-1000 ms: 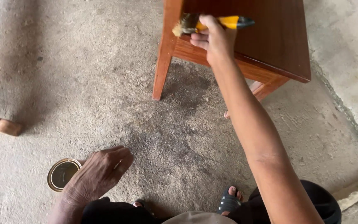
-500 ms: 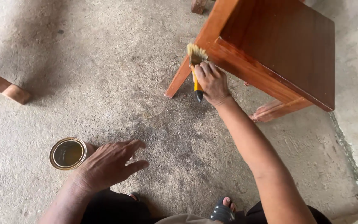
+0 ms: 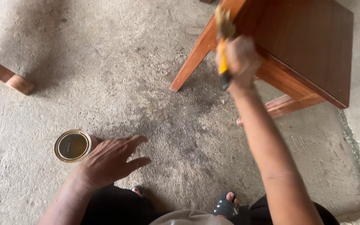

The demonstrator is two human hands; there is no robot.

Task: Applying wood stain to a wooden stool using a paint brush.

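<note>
Head view: brush (image 3: 223, 50) in right hand (image 3: 241, 61).

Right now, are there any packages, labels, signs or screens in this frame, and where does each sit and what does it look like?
Open tin: the only container, on the concrete floor beside the left hand; round, brass-coloured rim, dark yellowish liquid inside, no label visible from above.
No signs, screens or other packages in view.
</note>
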